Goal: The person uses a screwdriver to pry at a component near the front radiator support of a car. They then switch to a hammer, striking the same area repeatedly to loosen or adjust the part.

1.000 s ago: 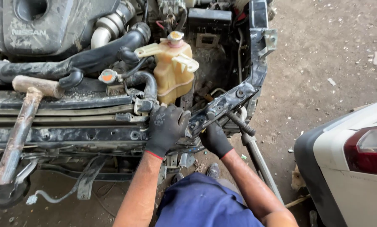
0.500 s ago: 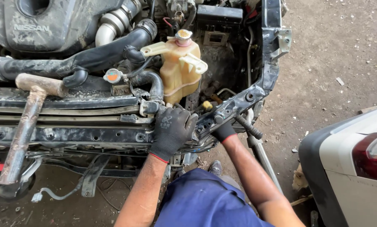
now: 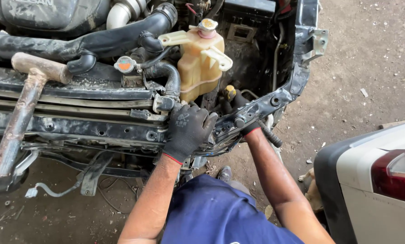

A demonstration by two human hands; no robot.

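Observation:
My left hand (image 3: 187, 130), in a black glove, is clamped over the top edge of the car's black front support frame (image 3: 98, 129), just below the radiator hose (image 3: 168, 77). My right hand (image 3: 251, 129) reaches up behind the bent right end of the frame (image 3: 274, 101). Only its glove cuff and my forearm show, and the fingers are hidden. A ribbed black rod (image 3: 271, 135) sticks out beside that wrist. I cannot tell whether the hand holds it. The yellowish coolant tank (image 3: 200, 63) stands just above both hands.
A rusty hammer-like bar (image 3: 19, 119) leans on the frame at the left. A loose bracket and wire (image 3: 87, 180) hang beneath the frame. A white vehicle's rear corner with a red lamp (image 3: 392, 180) stands close on the right. Dirt ground lies around it.
My right hand has slid up behind the bent frame end, so its fingers no longer show. My left hand keeps its grip on the frame.

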